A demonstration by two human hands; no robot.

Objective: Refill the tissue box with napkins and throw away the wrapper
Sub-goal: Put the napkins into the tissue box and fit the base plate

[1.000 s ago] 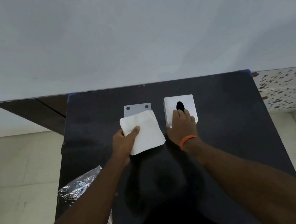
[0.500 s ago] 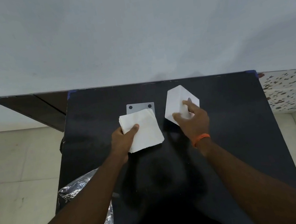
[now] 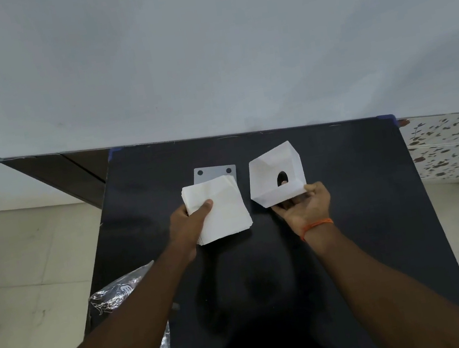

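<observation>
My left hand (image 3: pixel 188 222) grips a thick stack of white napkins (image 3: pixel 220 212) above the black table (image 3: pixel 355 199), thumb on top. My right hand (image 3: pixel 305 207), with an orange band at the wrist, holds the white tissue box (image 3: pixel 276 173) from below. The box is turned over with its open underside facing me, and the oval slot shows as a dark hole on the inside. A grey flat base plate (image 3: pixel 215 173) with two dark dots lies on the table behind the napkins, partly covered by them. The shiny plastic wrapper (image 3: pixel 115 294) lies at the table's left edge under my left forearm.
The table stands against a pale wall. Pale floor tiles lie to the left, and a speckled tiled surface (image 3: pixel 453 150) is to the right. A dark low cabinet (image 3: pixel 66 175) sits at the back left.
My right hand lifted the tissue box off the table and turned it over, so its open underside now faces up. My left hand kept hold of the napkins.
</observation>
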